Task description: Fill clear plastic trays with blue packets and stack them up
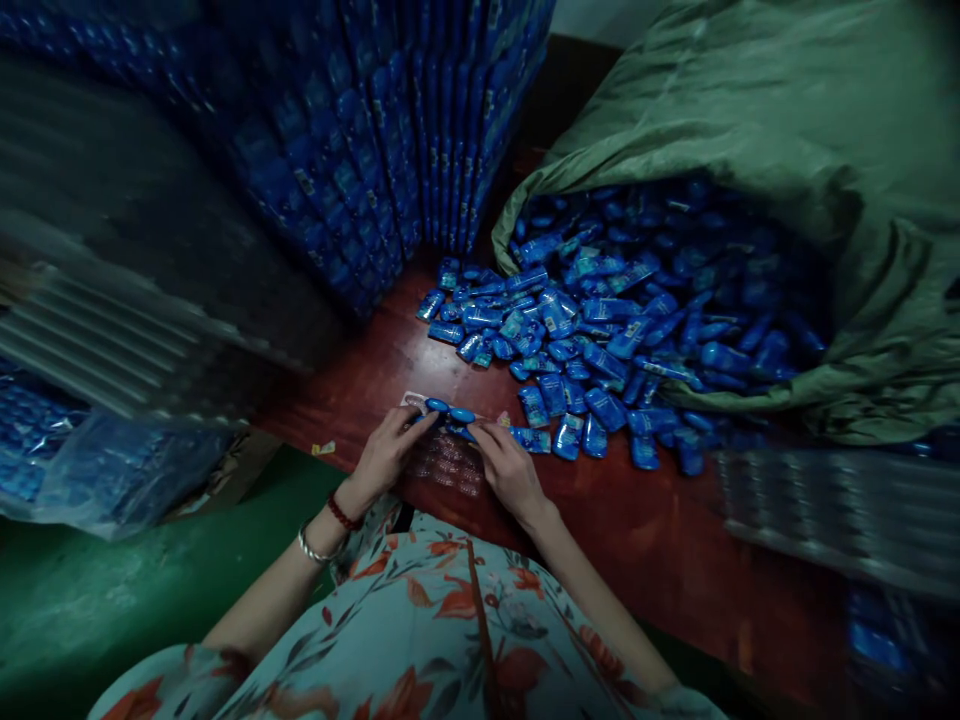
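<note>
A clear plastic tray [442,468] with rows of moulded pockets lies at the table's near edge, in front of my body. My left hand [390,445] is at its far left side, thumb and fingers closed on a small blue packet [437,405]. Just right of it, a second blue packet [462,415] is at the fingertips of my right hand [511,468], which is closed on it. Both packets are at the tray's far row. Another blue packet [531,439] lies beside my right hand.
Loose blue packets [555,320] spill from a green sack [750,110] onto the reddish table [637,540]. Filled blue trays [337,150] are stacked high at the back left. Empty clear trays stand at left [112,330] and right [840,510].
</note>
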`<state>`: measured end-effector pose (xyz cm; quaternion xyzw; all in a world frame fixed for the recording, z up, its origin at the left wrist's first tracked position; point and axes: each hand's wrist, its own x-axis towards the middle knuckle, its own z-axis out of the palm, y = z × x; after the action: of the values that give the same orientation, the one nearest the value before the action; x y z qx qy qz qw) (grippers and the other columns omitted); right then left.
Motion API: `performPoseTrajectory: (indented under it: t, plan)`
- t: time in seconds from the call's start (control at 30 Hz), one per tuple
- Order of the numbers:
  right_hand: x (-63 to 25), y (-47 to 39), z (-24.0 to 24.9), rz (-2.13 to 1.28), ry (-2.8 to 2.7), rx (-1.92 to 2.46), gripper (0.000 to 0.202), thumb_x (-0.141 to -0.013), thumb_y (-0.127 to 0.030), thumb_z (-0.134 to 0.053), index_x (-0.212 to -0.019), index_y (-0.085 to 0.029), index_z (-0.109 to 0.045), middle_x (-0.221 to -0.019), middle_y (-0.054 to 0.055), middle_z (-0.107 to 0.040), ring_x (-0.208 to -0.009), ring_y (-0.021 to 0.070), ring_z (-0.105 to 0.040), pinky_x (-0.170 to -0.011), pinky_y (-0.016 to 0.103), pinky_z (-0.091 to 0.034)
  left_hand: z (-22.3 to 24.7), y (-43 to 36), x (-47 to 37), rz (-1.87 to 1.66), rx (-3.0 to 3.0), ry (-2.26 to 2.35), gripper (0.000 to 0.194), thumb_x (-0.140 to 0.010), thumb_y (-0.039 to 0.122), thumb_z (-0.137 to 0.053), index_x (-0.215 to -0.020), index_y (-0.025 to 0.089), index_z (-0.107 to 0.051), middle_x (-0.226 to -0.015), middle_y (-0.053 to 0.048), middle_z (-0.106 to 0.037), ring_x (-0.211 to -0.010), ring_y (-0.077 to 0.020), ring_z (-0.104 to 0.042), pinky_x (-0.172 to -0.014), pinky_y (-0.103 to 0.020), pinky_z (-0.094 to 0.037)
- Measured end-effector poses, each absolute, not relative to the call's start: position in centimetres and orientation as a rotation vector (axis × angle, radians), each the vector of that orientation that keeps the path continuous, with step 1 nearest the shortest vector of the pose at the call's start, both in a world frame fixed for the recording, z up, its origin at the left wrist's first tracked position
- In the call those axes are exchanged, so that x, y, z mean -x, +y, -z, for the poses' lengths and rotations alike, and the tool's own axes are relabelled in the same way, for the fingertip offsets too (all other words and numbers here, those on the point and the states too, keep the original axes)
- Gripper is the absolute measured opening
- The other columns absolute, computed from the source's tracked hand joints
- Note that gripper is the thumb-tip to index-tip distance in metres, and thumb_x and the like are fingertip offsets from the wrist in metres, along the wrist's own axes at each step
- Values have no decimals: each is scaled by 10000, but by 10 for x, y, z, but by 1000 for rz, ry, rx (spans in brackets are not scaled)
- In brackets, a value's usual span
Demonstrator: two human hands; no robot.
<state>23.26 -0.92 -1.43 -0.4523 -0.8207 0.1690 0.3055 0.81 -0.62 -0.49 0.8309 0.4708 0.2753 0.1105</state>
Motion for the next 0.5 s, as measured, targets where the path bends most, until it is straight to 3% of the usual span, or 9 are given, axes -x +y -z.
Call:
performPoseTrajectory:
  t: [0.17, 0.37, 0.5]
  plan:
    - [-231, 0, 7, -194, -2399, 1220, 290, -913, -113, -356, -1109, -99, -569, -963, 123, -642, -909, 200, -591, -890, 376, -473, -3, 5, -1, -746, -2584, 1235, 463, -914, 76, -304, -1368, 163, -316, -1022, -101, -577, -964, -183, -559, -837, -331, -509]
    - [-219, 11, -29, -186, -2733, 1300, 282, -904, -93, -359, -1089, -125, -570, -963, 117, -611, -899, 211, -576, -824, 350, -470, -11, 14, -8, -582, -2757, 1076, 303, -919, 102, -329, -1175, 116, -491, -969, -112, -586, -946, -200, -556, -805, -331, -520]
    - [-203, 15, -47, -233, -2807, 1437, 305, -902, -88, -344, -1124, -153, -543, -974, 118, -585, -881, 205, -573, -790, 350, -469, -8, 21, -18, -463, -2776, 1087, 304, -912, 113, -342, -1161, 123, -517, -1052, -130, -578, -1004, -219, -538, -836, -364, -509]
